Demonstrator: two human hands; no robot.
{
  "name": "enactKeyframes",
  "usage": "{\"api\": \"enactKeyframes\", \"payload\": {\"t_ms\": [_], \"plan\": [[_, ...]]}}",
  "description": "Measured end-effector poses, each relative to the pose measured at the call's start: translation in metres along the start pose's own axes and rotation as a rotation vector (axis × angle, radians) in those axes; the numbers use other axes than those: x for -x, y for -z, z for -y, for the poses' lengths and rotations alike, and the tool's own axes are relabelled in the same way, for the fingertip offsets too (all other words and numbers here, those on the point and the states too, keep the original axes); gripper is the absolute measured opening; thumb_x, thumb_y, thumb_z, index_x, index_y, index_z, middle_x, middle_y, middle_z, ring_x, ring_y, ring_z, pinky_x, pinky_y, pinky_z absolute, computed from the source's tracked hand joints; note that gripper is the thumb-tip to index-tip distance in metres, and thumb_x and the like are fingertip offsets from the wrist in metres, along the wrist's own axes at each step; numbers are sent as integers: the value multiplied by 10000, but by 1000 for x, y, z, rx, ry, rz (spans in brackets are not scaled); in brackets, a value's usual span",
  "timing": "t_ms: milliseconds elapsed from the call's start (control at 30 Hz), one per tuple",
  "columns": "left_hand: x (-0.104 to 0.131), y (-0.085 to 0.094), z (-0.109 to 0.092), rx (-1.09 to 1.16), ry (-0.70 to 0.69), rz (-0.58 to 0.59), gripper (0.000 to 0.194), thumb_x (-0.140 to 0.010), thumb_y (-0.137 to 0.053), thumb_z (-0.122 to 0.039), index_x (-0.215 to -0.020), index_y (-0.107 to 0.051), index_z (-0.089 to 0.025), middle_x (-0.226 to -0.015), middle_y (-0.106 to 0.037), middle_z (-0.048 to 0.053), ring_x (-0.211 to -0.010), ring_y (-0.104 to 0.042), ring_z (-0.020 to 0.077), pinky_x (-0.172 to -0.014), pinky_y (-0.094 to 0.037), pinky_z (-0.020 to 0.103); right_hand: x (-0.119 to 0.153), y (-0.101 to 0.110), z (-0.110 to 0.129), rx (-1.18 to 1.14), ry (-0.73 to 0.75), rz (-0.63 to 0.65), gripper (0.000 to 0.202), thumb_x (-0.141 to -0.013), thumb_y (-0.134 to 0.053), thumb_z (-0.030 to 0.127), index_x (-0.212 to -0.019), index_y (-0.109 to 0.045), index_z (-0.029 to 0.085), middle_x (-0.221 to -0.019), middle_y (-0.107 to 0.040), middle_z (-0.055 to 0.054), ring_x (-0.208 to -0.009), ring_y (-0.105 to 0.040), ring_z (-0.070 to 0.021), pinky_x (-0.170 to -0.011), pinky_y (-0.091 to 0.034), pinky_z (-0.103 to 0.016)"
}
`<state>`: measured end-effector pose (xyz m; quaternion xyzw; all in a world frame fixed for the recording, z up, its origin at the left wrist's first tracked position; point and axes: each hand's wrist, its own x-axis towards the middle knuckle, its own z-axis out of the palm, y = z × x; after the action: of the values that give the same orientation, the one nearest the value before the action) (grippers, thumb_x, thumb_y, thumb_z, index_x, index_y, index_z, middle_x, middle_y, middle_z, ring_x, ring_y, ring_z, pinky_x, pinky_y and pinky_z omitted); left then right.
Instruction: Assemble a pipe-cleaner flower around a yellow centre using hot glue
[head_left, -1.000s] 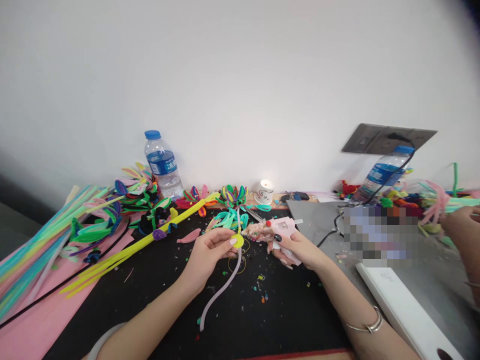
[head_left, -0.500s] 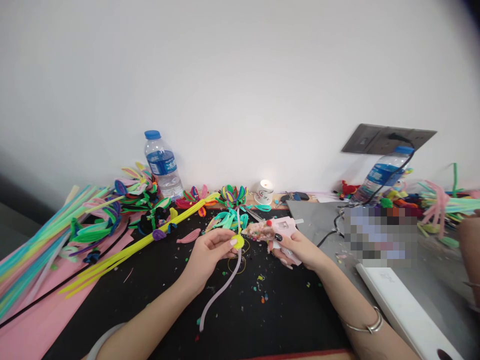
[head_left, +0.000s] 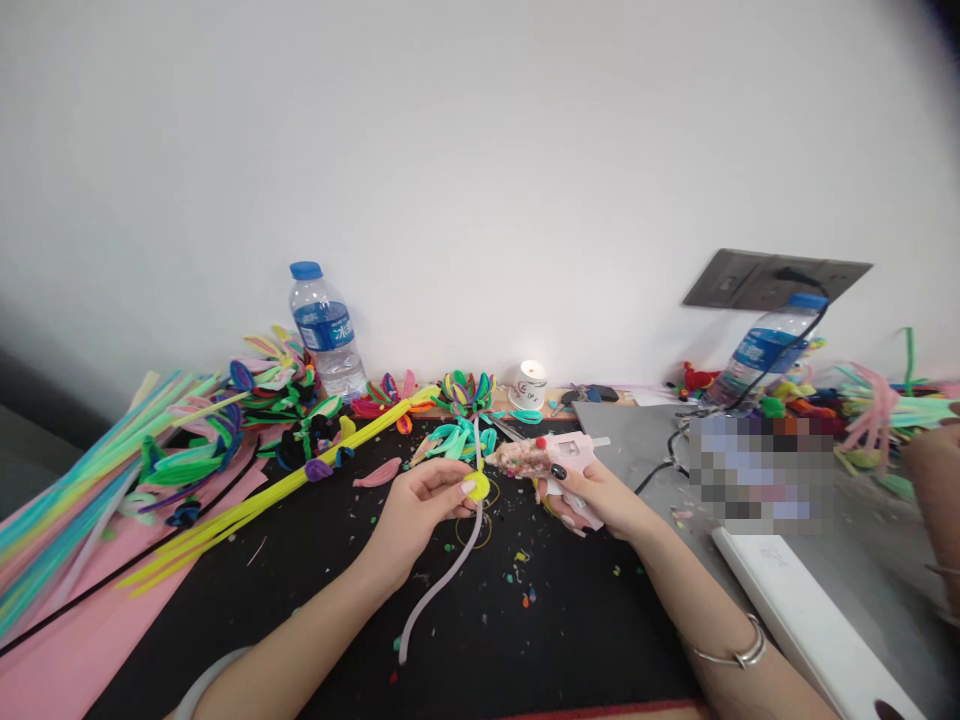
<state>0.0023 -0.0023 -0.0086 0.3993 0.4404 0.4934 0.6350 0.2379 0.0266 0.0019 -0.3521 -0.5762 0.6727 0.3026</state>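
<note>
In the head view, a clear plastic bottle with a blue cap (head_left: pixel 322 335) and bundles of fuzzy yellow pipe cleaners (head_left: pixel 277 490) lie off to my left; nothing blocks the small round yellow disc (head_left: pixel 477 487). My left hand (head_left: pixel 424 505) pinches it between thumb and fingers over the black mat (head_left: pixel 337 620). My right hand (head_left: pixel 592 500) wraps its fingers around a pale pink glue gun (head_left: pixel 566 455), long axis roughly sideways, nozzle pointing left at the disc. The bottle holds clear liquid; a white paper cup (head_left: pixel 531 386) glows inside.

pink glue gun (head_left: pixel 571 453), drawn slightly back
</note>
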Motion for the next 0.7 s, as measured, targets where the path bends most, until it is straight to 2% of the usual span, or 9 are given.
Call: {"api": "enactKeyframes", "payload": {"t_ms": [200,300,400,533,600,700], "plan": [[0,0,0,-8,-2,9,192,-678,-733,-263,-831,-666,-168,-728,-688,-3,-617,-631,95,-617,-529,196,-1,-1,0,24,12,-30,457,-796,-515,576,-803,-569,122,-448,-471,51,-302,-305,-39,-305,-285,-169],[0,0,1,-3,-6,7,188,-681,-731,-266,-829,-668,-169,-724,-685,-6,-617,-632,95,-621,-530,199,-2,-1,1,50,48,-92,450,-776,-532,576,-831,-571,131,-455,-464,51,-321,-314,-49,-316,-270,-173],[-1,1,2,1,-8,0,188,-683,-731,-267,-830,-666,-171,-725,-686,-7,-619,-637,99,-623,-531,202,-3,1,5,197,84,-260,396,-790,-522,514,-902,-571,137,-499,-477,42,-372,-355,-71,-352,-267,-184],[-2,2,3,1,-12,-4,194,-682,-732,-263,-840,-663,-173,-736,-691,-5,-618,-640,99,-614,-528,197,-4,6,10,718,130,-589,217,-788,-517,308,-924,-590,155,-651,-583,1,-547,-499,-135,-509,-369,-232],[-3,2,3,0,-14,-2,195,-684,-731,-263,-841,-662,-172,-739,-691,-3,-618,-640,100,-616,-530,200,-5,11,11,947,115,-706,239,-770,-528,272,-977,-590,171,-799,-641,-28,-697,-570,-183,-622,-406,-267],[-3,2,3,0,-11,-2,193,-687,-729,-263,-841,-661,-167,-745,-689,1,-619,-642,103,-622,-534,206,-5,21,7,1124,-10,-830,346,-783,-524,291,-1098,-544,150,-969,-652,-92,-866,-601,-245,-726,-421,-311]]}}
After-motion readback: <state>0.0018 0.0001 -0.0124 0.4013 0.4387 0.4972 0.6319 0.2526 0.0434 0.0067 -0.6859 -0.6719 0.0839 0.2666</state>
